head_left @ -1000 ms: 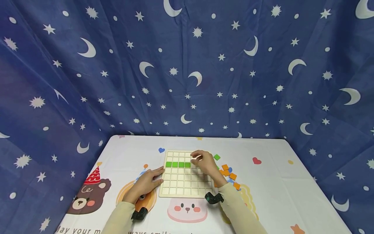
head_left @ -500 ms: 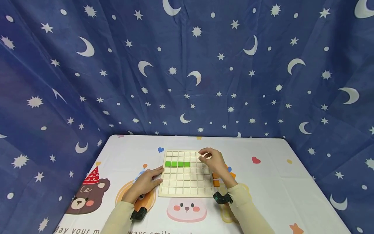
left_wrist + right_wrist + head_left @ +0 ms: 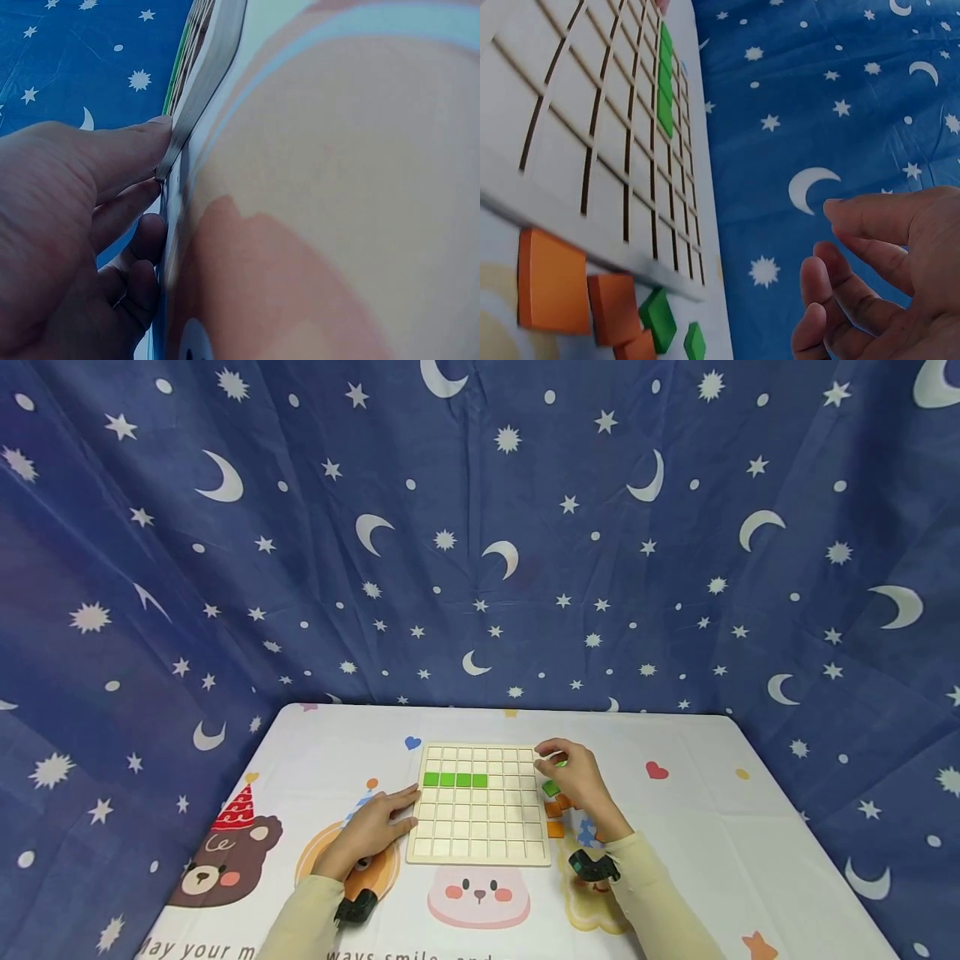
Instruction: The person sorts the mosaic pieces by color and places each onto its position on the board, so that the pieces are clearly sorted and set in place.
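A pale wooden grid board lies flat on the table, with a short row of green square tiles set into its cells at the left. My left hand rests beside the board, its fingertips against the left edge; the left wrist view has the thumb and a finger at the board's side. Just past the far right corner hovers my right hand, holding nothing, its fingers loosely bent and apart. Loose green tiles and orange tiles lie along the board's right edge, partly hidden beneath the right hand in the head view.
A white tablecloth printed with animals, hearts and stars covers the table. Behind it hangs a dark blue curtain with moons and stars. Each wrist wears a small black device, such as the right one.
My right hand has moved right from above the board, beyond the row of green tiles, to over the loose tiles at the right edge. The left hand has stayed in place.
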Motion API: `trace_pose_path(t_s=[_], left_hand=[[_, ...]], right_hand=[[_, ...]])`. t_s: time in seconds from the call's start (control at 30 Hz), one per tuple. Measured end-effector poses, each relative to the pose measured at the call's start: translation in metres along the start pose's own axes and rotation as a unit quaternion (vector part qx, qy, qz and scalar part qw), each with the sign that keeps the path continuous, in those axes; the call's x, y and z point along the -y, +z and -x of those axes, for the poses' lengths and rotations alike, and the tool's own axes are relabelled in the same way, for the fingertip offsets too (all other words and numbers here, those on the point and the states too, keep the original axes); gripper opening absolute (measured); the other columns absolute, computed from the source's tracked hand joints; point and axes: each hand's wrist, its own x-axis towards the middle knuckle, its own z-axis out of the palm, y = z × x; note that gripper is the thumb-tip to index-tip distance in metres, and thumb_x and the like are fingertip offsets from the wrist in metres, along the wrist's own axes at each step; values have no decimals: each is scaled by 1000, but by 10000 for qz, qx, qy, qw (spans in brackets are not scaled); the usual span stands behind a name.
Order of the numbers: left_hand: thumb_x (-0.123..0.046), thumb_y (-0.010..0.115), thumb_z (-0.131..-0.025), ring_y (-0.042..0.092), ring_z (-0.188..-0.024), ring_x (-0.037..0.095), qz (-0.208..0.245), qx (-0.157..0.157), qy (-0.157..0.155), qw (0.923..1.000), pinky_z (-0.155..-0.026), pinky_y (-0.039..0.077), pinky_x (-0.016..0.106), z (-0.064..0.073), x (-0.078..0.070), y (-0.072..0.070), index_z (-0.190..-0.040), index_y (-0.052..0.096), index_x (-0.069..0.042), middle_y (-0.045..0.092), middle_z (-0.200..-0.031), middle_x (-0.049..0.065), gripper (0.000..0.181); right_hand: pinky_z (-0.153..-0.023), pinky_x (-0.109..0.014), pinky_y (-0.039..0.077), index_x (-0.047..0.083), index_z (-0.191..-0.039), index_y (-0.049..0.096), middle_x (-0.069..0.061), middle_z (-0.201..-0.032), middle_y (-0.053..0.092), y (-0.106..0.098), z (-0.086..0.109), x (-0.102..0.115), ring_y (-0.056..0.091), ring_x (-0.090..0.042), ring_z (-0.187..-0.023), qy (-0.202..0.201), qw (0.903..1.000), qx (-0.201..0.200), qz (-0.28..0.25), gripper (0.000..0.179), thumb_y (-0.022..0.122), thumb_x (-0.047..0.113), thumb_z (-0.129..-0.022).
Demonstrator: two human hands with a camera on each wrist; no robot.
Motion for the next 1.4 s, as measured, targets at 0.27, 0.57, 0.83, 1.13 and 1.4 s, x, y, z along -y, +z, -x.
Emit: trace_pose_path(t_s=[0.27,0.57,0.83,1.13,1.4], left_hand=[[-25,67,-94,52,-128,35,6,12,-40,10000,-103,44,50,0,-1,0,-141,56,-12,47,-152,0,50],[-25,66,-94,49,-133,36,36,51,-107,9999,-106,42,50,0,-3,-1,-142,54,-13,45,-153,-2,51],[-25,66,-94,44,-137,40,35,34,-38,10000,-109,39,54,0,-1,-1,-141,55,-11,46,-152,1,50],[-24,66,-94,41,-140,40,69,58,-11,10000,-113,33,56,0,-1,-1,-142,54,-10,46,-153,2,51],[-25,66,-94,43,-138,40,60,48,-69,9999,-109,39,54,1,-2,-2,-141,55,-11,46,-153,0,51]], right_hand=[[-65,-26,52,11,-109,72,-7,-105,71,-5,-1,-15,63,-22,-91,244,9997,-55,86,23,75,16,-86],[-65,-25,49,10,-108,73,-9,-106,71,-9,0,-34,62,-22,-89,412,9988,36,277,22,74,15,-86],[-66,-27,50,7,-109,74,-7,-100,72,-8,-2,-46,61,-18,-81,680,9959,163,570,25,75,17,-86],[-71,-28,48,11,-107,76,-7,-95,71,-5,-5,-57,59,-19,-83,820,9935,266,740,25,78,17,-83],[-71,-29,45,11,-105,77,-8,-94,68,-1,-5,-60,55,-20,-83,732,9932,409,812,23,77,11,-82]])
